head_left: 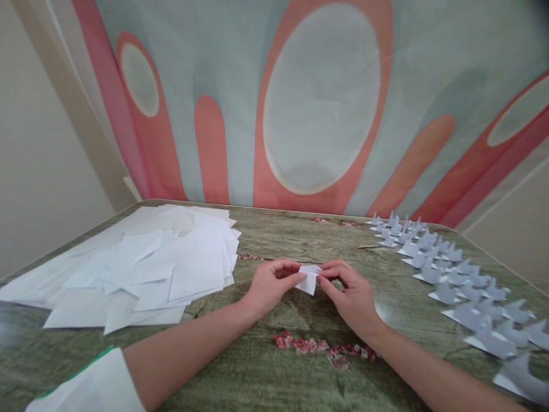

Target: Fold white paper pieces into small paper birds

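Left hand (pixel 269 284) and right hand (pixel 355 297) share a pinching grip on a small, creased white paper (pixel 307 282) above the wood-grained table (pixel 244 372); flat sheets (pixel 197 263) overlap at the table's left, pointed paper figures (pixel 467 315) line its right.

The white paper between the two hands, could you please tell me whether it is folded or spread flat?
Folded: the paper shows angled faces and a downward point between the left hand and right hand.

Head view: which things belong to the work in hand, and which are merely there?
Likely belonging:
- small folded paper, held by left hand and right hand
- loose white sheets
- folded paper figures

Merely there:
- pink flower pattern on tabletop
- patterned backdrop
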`<state>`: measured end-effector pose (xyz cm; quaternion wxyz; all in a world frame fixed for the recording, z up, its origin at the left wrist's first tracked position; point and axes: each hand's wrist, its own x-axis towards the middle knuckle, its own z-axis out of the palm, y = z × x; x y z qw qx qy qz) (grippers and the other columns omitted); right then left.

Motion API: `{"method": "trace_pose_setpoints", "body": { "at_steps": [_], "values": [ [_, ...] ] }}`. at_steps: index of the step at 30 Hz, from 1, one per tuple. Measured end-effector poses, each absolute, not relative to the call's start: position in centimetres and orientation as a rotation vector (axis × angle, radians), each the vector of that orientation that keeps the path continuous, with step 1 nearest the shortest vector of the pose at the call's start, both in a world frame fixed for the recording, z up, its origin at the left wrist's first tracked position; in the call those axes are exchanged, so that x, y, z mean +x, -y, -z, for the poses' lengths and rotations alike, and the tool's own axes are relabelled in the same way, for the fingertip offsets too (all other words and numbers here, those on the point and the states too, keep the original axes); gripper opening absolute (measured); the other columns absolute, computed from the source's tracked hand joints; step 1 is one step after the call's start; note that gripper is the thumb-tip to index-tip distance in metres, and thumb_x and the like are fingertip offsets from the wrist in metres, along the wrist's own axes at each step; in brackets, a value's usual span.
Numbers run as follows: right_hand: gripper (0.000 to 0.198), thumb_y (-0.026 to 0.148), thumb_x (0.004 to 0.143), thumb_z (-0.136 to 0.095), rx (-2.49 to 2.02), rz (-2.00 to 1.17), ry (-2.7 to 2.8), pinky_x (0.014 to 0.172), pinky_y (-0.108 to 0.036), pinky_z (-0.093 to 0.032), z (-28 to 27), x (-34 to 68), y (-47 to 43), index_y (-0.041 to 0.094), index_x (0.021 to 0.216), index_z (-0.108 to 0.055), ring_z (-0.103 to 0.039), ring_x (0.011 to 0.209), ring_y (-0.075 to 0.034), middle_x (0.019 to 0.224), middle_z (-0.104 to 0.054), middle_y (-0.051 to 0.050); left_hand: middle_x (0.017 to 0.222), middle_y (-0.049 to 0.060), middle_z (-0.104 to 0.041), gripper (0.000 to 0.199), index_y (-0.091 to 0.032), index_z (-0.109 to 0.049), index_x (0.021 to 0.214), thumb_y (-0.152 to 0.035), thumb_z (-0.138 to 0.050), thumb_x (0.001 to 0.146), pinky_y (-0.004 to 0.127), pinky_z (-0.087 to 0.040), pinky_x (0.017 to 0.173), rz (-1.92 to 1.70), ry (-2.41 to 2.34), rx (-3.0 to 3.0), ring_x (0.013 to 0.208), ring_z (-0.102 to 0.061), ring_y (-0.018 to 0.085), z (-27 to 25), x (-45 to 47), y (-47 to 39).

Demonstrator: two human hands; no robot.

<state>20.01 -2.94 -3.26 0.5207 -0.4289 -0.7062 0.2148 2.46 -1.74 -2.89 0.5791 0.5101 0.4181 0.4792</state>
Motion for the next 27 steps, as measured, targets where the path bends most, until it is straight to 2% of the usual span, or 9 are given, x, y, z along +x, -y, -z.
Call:
{"method": "trace_pose_setpoints", "body": {
  "at_steps": [10,19,23,27],
  "values": [
    [0.005,0.019,0.077,-0.059,-0.999,-0.545,1.722,0.068,-0.027,-0.045,3.43,20.08,2.85,0.021,0.077,-0.063,-0.057,0.077,-0.015,0.084,-0.059,-0.003,0.079,0.006,-0.069,0.024,-0.011,-0.069,0.081,-0.025,-0.072,0.063,0.023,-0.047,0.066,-1.121,-1.001,1.218,0.069,-0.060,0.014,2.94,2.25,1.58],
    [0.021,0.013,0.079,-0.051,-0.972,-0.510,1.856,0.075,-0.029,-0.045,3.34,19.85,3.10,0.023,0.092,-0.065,-0.056,0.087,-0.017,0.093,-0.057,-0.005,0.079,0.007,-0.067,0.020,-0.010,-0.069,0.080,-0.027,-0.066,0.069,0.025,-0.046,0.068,-1.117,-1.033,1.452,0.073,-0.059,0.016,2.41,2.20,1.93],
    [0.022,0.015,0.080,-0.049,-0.985,-0.542,1.834,0.077,-0.031,-0.046,3.53,19.81,3.11,0.024,0.092,-0.065,-0.056,0.088,-0.017,0.093,-0.058,-0.005,0.079,0.007,-0.067,0.023,-0.011,-0.068,0.083,-0.029,-0.065,0.070,0.025,-0.046,0.068,-1.074,-1.034,1.453,0.072,-0.059,0.016,2.61,2.20,1.85],
    [0.022,0.016,0.080,-0.049,-1.008,-0.600,1.775,0.075,-0.029,-0.046,3.61,19.82,3.02,0.024,0.092,-0.066,-0.057,0.088,-0.017,0.094,-0.059,-0.005,0.092,0.008,-0.067,0.030,-0.012,-0.065,0.095,-0.029,-0.066,0.070,0.027,-0.047,0.076,-1.055,-0.945,1.413,0.081,-0.060,0.017,2.94,2.31,1.83]
  ]
}}
